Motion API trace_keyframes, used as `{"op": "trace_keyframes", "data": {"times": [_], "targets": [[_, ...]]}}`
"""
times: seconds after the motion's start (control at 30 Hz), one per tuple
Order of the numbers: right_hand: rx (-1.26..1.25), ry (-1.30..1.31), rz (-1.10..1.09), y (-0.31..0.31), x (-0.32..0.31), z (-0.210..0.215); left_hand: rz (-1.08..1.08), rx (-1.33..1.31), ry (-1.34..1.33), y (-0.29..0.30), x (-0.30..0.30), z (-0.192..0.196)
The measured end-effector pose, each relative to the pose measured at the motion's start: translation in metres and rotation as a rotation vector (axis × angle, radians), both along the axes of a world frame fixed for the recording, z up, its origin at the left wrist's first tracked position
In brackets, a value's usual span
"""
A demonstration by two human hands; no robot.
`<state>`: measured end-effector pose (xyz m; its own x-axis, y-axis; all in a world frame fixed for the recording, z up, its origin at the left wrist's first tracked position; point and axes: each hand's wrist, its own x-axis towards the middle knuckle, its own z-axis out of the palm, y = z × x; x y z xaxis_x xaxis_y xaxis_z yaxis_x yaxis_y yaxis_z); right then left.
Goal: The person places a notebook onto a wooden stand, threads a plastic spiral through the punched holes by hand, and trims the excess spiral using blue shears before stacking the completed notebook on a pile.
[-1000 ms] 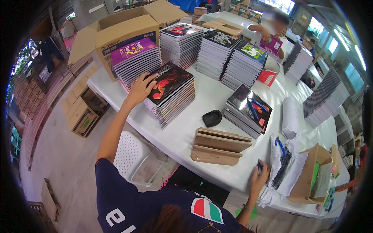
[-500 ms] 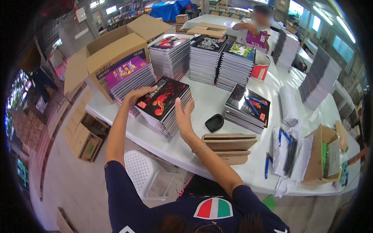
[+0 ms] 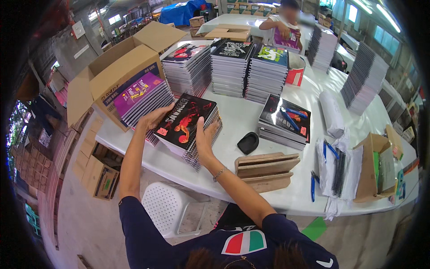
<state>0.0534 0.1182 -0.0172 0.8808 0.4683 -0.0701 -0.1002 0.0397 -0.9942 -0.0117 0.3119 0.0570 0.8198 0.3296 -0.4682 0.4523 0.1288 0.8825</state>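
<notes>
A stack of spiral-bound notebooks (image 3: 184, 123) with black and red covers stands near the table's front left edge. From the left side my left hand (image 3: 154, 118) presses on it, fingertips at the far left corner of the top cover. My right hand (image 3: 206, 140) clasps the opposite side, its thumb up by the cover and its fingers along the spiral edge. Between both palms the pile is held; its lower books fan out toward me. Just behind my left hand leans a stack of purple-covered notebooks (image 3: 139, 93).
An open cardboard box (image 3: 121, 71) stands at the left. Tall notebook stacks (image 3: 229, 67) line the back. To the right are a shorter stack (image 3: 284, 123) with blue pliers on it, a black dish-shaped piece (image 3: 247, 143) and a wooden holder (image 3: 266, 170). Another person handles a purple notebook (image 3: 286, 39).
My left hand's fingers have slid off the top cover toward its far left edge. The right hand stays against the stack. The whole view has shifted slightly.
</notes>
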Motion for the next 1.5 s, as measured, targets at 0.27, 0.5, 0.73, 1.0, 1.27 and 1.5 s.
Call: {"op": "trace_keyframes", "data": {"times": [0.27, 0.5, 0.73, 1.0, 1.27, 1.5], "targets": [[-0.073, 0.012, 0.014, -0.001, -0.005, 0.000, 0.040, -0.124, -0.104, -0.004, -0.001, -0.007], [-0.039, 0.007, -0.036, 0.004, -0.006, -0.006, 0.056, -0.148, -0.137, -0.010, -0.001, -0.002], [-0.007, -0.021, -0.058, 0.003, -0.010, -0.008, -0.008, -0.202, -0.097, 0.006, 0.000, -0.012], [0.049, 0.003, -0.038, -0.005, 0.008, -0.007, -0.070, -0.127, -0.190, 0.007, 0.010, -0.018], [0.033, -0.339, 0.187, -0.153, 0.098, 0.082, -0.077, 0.825, -0.229, -0.031, -0.073, 0.014], [-0.540, -0.755, -0.070, -0.279, 0.306, 0.031, -0.229, 0.952, -0.802, -0.209, -0.100, 0.057]]}}
